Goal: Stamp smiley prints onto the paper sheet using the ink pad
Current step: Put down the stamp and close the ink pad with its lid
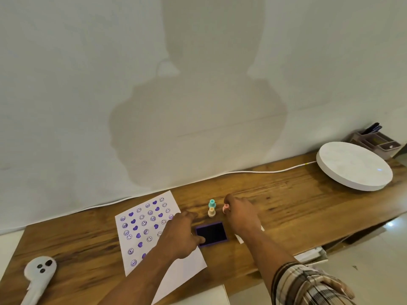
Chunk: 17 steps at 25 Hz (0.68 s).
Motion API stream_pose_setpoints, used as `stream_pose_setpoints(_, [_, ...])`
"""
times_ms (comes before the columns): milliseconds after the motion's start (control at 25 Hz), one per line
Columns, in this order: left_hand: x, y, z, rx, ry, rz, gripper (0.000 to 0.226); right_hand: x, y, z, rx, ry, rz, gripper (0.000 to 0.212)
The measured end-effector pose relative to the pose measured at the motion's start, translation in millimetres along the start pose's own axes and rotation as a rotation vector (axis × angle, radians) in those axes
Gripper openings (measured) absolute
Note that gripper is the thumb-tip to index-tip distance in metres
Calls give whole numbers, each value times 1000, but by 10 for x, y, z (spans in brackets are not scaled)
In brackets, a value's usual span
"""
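Note:
A white paper sheet (141,230) lies on the wooden table (286,201), covered with several purple smiley and heart prints. To its right sits the purple ink pad (212,234), lid off, dark ink showing. My left hand (180,234) rests over the sheet's right edge, its thumb touching the pad's left side. My right hand (240,213) is behind and right of the pad, fingers closed around a pink stamp (225,208). A teal stamp (211,203) and a beige stamp (211,212) stand just behind the pad.
A round white disc (354,166) sits at the back right with a white cable (242,172) running along the wall. A grey desk organiser (374,140) stands behind it. A white ghost-shaped object (39,274) lies front left. A white piece lies under my right forearm.

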<state>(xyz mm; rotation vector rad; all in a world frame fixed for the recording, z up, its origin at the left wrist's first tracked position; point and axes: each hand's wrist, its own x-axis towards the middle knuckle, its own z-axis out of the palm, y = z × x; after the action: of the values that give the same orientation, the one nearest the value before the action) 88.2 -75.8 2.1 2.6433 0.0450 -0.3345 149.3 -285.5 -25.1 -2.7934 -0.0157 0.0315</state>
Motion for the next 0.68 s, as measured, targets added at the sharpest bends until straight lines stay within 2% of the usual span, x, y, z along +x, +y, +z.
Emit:
stream_pose_setpoints(120, [33,1,41,22,-8,8,85,13,-2,22,23,14,-26,30])
stream_pose_setpoints(200, [24,7,52,43,-16,8,87,-45,55,-14,90,30,6,39])
stream_pose_setpoints(360, [-16,49,53,54,-45,-4,90,-307,361,-65,171,-71,230,83])
stream_pose_setpoints(440, [-47,61,64,55,-54,-10,90,-458,484,-24,130,-144,265,96])
stream_pose_setpoints(560, [-87,54,88,81,-54,3,90,-558,501,23,30,-170,219,105])
stream_pose_setpoints(680, [-118,32,74,111,-33,6,90,-571,435,21,25,-139,211,103])
